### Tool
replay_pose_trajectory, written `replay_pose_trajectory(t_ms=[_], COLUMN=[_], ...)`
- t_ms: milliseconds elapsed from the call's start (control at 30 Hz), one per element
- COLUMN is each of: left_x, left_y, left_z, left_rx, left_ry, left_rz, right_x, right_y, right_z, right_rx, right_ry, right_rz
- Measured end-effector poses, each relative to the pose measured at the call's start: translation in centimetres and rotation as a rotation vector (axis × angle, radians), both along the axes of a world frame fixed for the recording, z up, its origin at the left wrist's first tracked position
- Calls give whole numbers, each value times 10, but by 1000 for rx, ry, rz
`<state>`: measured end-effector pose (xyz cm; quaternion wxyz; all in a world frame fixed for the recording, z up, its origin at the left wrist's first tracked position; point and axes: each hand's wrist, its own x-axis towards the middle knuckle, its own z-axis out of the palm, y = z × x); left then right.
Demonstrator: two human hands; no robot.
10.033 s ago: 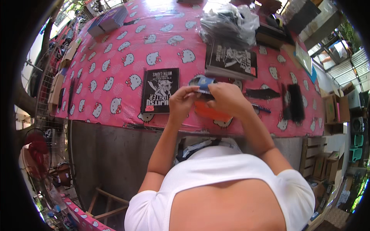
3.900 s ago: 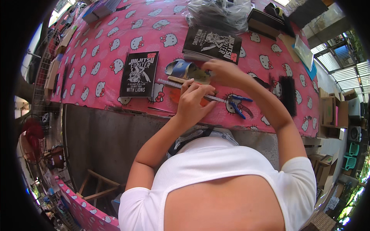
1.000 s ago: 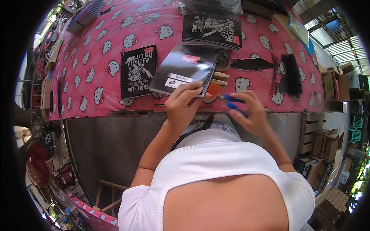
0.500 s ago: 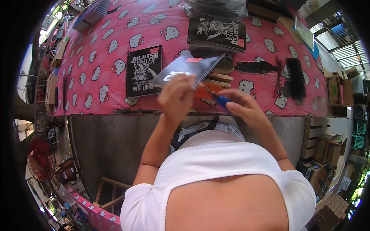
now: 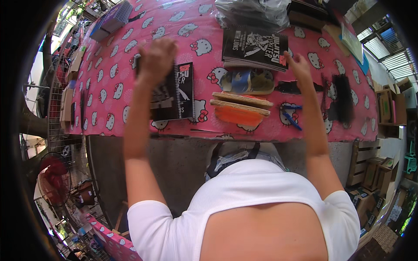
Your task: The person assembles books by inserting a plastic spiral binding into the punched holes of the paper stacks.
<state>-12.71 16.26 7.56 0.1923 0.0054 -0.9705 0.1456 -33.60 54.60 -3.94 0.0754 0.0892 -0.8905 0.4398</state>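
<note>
My left hand (image 5: 157, 61), smeared by motion, is at the upper edge of a dark spiral notebook (image 5: 163, 98) and appears closed on it. That notebook is blurred too, and overlaps another black notebook (image 5: 186, 89) lying on the table. My right hand (image 5: 298, 68) holds nothing, its fingers apart beside the right edge of a stack of black spiral notebooks (image 5: 254, 47). Blue-handled pliers (image 5: 291, 116) lie on the table below my right hand. Between the notebooks and pliers sit wooden strips (image 5: 241, 104) with an orange piece (image 5: 239, 116) beside them.
A patterned pouch-like item (image 5: 248, 82) lies below the stack. Black strips (image 5: 300, 87) and a bundle of dark spiral bindings (image 5: 341, 100) lie to the right. Clear plastic (image 5: 252, 13) is behind the stack; purple-covered books (image 5: 111, 19) stand far left. Pink cloth (image 5: 204, 29) covers the table.
My left hand has carried the notebook left onto the other one. My right hand has let go of the blue-handled pliers and moved up toward the stack. The view has shifted slightly.
</note>
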Motion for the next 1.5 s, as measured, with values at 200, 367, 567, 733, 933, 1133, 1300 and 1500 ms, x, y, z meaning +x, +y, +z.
replay_pose_trajectory(t_ms=[200,367,567,733,933,1133,1300,1500], left_x=[44,27,54,44,51,32,25,37], left_y=[13,101,171,193,233,237,238,236], left_z=[-121,-40,19,19,-19,-20,-24,-28], left_rx=[409,1160,1524,1156,484,744,896,884], left_ry=[-337,136,373,333,-218,57,283,227], left_rz=[257,76,-254,-285,-227,-337,-394,-352], right_x=[-9,85,167,178,94,-18,-13,123], right_y=[11,27,39,34,77,169,168,81], right_z=[29,84,50,-37,12,-20,13,93], right_rx=[364,-70,-228,-5,203,512,603,-3], right_ry=[-64,113,188,-1,180,263,249,294], right_rz=[108,208,609,470,359,-150,-66,534])
